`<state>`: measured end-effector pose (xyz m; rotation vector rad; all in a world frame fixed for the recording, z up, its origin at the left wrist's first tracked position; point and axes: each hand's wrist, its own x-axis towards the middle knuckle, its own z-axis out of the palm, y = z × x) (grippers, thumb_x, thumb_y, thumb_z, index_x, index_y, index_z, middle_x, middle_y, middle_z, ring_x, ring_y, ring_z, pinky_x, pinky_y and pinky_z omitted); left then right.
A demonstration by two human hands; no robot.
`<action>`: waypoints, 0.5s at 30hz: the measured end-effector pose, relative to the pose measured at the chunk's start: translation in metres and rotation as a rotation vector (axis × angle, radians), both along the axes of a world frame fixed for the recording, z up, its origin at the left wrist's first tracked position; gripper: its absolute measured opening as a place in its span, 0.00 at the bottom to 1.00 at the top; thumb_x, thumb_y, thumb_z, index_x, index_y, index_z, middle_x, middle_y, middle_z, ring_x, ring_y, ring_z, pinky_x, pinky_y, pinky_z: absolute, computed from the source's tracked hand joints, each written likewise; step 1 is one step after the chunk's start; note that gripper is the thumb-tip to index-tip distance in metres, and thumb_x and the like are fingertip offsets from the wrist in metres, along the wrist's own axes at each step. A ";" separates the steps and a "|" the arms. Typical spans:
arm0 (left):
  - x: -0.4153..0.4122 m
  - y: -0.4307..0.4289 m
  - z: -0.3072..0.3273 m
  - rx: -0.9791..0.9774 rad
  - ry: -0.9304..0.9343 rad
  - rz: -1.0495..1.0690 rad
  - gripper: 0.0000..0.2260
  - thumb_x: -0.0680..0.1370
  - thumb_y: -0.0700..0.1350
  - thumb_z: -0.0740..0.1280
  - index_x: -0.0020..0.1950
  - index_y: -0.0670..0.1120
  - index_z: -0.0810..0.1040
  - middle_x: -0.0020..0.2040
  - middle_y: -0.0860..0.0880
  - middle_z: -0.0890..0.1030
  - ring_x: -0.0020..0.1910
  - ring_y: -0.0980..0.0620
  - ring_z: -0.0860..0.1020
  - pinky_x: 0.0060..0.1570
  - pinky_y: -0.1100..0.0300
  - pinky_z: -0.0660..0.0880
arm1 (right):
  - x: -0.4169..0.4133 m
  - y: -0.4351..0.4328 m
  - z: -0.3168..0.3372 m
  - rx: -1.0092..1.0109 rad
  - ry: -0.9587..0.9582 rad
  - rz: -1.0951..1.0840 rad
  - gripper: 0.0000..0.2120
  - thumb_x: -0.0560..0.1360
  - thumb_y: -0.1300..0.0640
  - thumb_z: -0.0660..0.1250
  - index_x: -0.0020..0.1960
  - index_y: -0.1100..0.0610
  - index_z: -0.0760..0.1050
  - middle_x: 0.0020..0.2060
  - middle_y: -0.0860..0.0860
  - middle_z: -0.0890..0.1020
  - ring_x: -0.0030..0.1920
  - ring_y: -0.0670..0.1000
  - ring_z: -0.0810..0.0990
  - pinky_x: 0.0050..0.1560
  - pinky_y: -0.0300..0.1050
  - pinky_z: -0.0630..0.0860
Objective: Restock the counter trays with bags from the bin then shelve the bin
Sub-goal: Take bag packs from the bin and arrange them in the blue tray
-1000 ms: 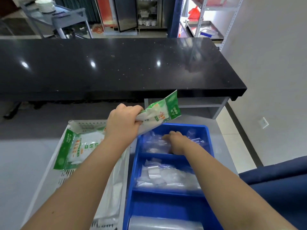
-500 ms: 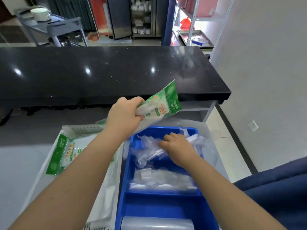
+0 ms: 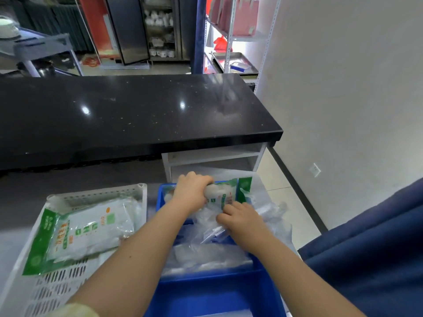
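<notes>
Ahead, a long black counter [image 3: 137, 110] is seen, and below it two containers are set side by side, apparently so bags can be passed straight across: a white slotted bin [image 3: 57, 284] on the left, with a green-and-white bag [image 3: 77, 232] lying inside, and a blue divided tray [image 3: 217, 291] on the right. A second green-and-white packet [image 3: 223, 195] is gripped in the clenched left hand [image 3: 192, 191] over the tray's far compartment. Clear plastic bags [image 3: 206, 252] are pressed aside by the right hand [image 3: 240, 217], fingers curled, seemingly to make room.

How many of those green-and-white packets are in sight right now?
2. One green-and-white packet lies flat in the white basket on the left; the other is gripped by the left hand over the blue tray. More may hide under the clear bags.
</notes>
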<state>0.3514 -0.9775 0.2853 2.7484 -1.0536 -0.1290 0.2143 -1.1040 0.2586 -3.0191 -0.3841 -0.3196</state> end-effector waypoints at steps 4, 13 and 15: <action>0.010 0.019 0.002 -0.045 -0.073 0.016 0.24 0.72 0.45 0.72 0.65 0.58 0.70 0.60 0.54 0.74 0.62 0.48 0.67 0.59 0.50 0.64 | 0.009 0.008 0.000 -0.006 -0.013 0.010 0.15 0.57 0.63 0.77 0.39 0.53 0.75 0.34 0.50 0.77 0.34 0.54 0.74 0.33 0.44 0.67; 0.016 0.164 0.005 -0.037 -0.203 0.281 0.19 0.72 0.42 0.68 0.62 0.55 0.75 0.57 0.52 0.76 0.59 0.46 0.70 0.53 0.52 0.66 | 0.060 0.076 0.012 -0.017 0.037 0.120 0.19 0.53 0.73 0.69 0.39 0.56 0.75 0.32 0.52 0.74 0.33 0.56 0.71 0.33 0.45 0.65; 0.017 0.203 -0.004 0.014 -0.150 0.358 0.21 0.72 0.43 0.69 0.65 0.54 0.73 0.59 0.51 0.76 0.60 0.46 0.69 0.55 0.52 0.67 | 0.068 0.094 0.012 -0.014 0.045 0.137 0.18 0.54 0.73 0.69 0.40 0.57 0.75 0.33 0.52 0.74 0.34 0.56 0.71 0.34 0.46 0.66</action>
